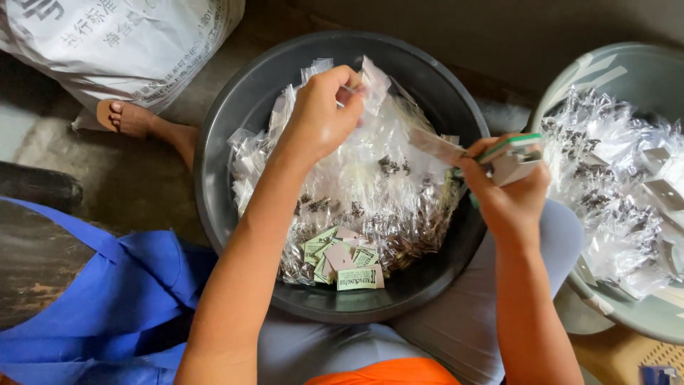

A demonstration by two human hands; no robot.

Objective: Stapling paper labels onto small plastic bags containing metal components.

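Bag (370,89) pinched in left hand (324,110) over dark basin (221,121) of packets; right hand (509,192) grips stapler (514,155) by grey basin (634,68).

Small clear plastic bag (370,89): pinched at its top, hanging above the pile of filled bags. Green-and-white stapler (514,157): held level, just right of the bag's lower edge.
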